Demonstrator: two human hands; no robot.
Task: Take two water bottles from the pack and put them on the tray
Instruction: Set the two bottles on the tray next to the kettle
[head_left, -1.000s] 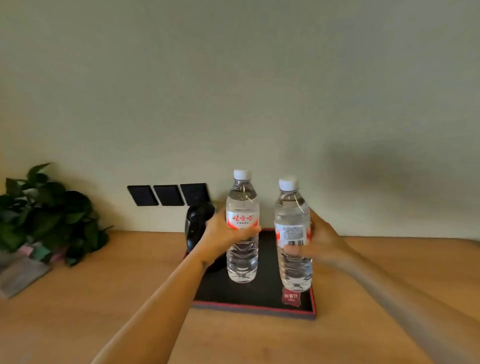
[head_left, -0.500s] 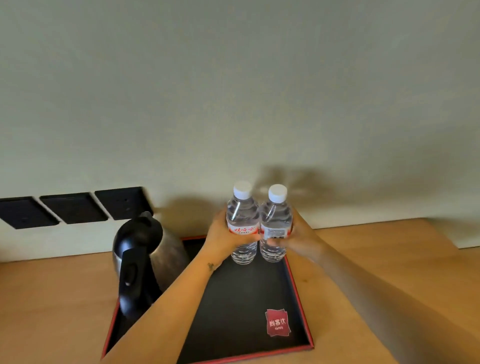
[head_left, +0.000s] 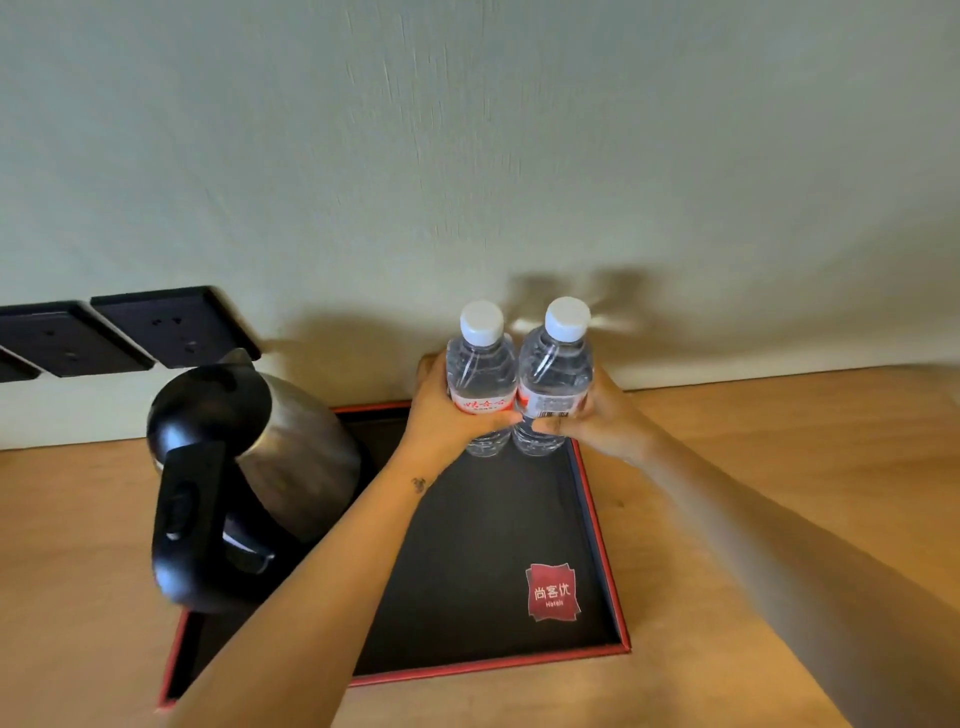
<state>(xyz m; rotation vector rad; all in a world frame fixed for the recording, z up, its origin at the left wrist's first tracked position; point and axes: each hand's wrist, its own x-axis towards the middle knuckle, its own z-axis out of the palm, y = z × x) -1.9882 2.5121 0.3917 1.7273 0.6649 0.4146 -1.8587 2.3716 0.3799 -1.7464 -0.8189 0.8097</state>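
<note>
On a light wooden worktop (head_left: 779, 467), a black rectangular tray with a red rim (head_left: 602, 545) carries a steel kettle with a black handle (head_left: 249, 467) at its left. At the tray's far right corner, the left hand (head_left: 441, 415) wraps a clear white-capped water bottle with a red label (head_left: 480, 374), the right hand (head_left: 597, 421) a matching bottle showing its barcode (head_left: 556, 374), side by side and touching. Placement appears nearly done; next, both hands should loosen and withdraw without tipping them.

The tray (head_left: 597, 530) carries a red emblem (head_left: 552, 592) with white characters 尚客优 and the small word "Hotels" beneath. The left bottle (head_left: 481, 374) has red script on its white label, too blurred to read. The right bottle (head_left: 555, 374) shows a barcode, digits illegible.
</note>
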